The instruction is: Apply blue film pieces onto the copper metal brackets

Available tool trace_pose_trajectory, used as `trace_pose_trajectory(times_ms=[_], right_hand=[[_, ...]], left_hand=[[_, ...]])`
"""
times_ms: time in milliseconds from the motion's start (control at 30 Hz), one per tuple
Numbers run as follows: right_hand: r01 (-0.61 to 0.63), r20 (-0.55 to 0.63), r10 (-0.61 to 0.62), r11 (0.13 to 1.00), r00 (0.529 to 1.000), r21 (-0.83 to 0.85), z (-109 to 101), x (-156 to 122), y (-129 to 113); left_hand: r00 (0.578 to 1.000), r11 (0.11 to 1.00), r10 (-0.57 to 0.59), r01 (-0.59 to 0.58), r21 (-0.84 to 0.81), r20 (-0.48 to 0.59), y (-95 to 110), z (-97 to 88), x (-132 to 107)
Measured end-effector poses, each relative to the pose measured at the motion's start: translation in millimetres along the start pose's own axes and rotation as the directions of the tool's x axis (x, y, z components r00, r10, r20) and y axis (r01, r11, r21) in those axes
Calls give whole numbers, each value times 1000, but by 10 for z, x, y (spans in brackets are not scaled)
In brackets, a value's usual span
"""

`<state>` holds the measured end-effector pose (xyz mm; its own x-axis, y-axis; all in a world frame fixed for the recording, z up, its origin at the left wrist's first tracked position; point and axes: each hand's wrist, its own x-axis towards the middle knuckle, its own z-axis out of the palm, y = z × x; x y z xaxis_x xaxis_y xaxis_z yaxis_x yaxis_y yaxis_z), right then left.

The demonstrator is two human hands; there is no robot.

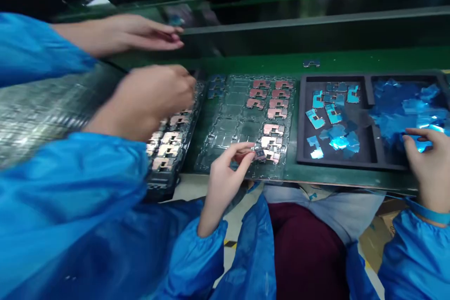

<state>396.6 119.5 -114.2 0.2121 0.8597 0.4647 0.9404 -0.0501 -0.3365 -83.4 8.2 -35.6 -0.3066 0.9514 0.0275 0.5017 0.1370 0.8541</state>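
Observation:
My left hand (228, 168) is closed in a pinch on a small metal plate (259, 153), dark on the side that shows. It is over the clear plastic tray (223, 126), near its front edge. Rows of pinkish and silvery cut-out metal plates (274, 130) lie in the tray's right columns. My right hand (429, 164) is over the right compartment of the black tray (372, 126), thumb and forefinger pressed together. Loose blue film pieces (397, 117) lie around those fingertips; what they pinch, if anything, I cannot make out.
In the black tray's left compartment are several blue-covered plates (333, 113) and film scraps (341, 140). One plate (311, 63) lies behind it on the green bench (260, 63). At left, a co-worker's hands (140, 98) reach over another filled tray (167, 150).

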Motion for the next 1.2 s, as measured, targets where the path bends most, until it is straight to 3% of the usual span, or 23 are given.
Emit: trace_pose_trajectory(times_ms=[200,367,500,700,933,1067,1200], right_hand=[[-90,44,91,996,995,-28,-6,11,-131],[-63,18,64,997,998,-43,-14,-8,-131],[-36,-18,35,998,999,-43,-21,-20,-138],[-17,-59,15,1000,998,-26,-23,-41,-163],[-42,-75,38,997,996,-62,61,-32,-73],[20,-183,-21,1000,983,-4,90,-40,-48],[54,-291,-28,995,956,83,-30,-102,-221]], left_hand=[[966,996,47,-64,58,255,-78,97,40],[914,970,111,-185,158,390,-129,83,122],[864,897,146,-321,304,482,-112,41,131],[813,786,307,-509,350,494,-173,66,84],[795,714,419,-587,382,438,-268,107,16],[765,675,476,-634,377,433,-282,97,19],[721,623,533,-689,371,443,-233,50,66]])
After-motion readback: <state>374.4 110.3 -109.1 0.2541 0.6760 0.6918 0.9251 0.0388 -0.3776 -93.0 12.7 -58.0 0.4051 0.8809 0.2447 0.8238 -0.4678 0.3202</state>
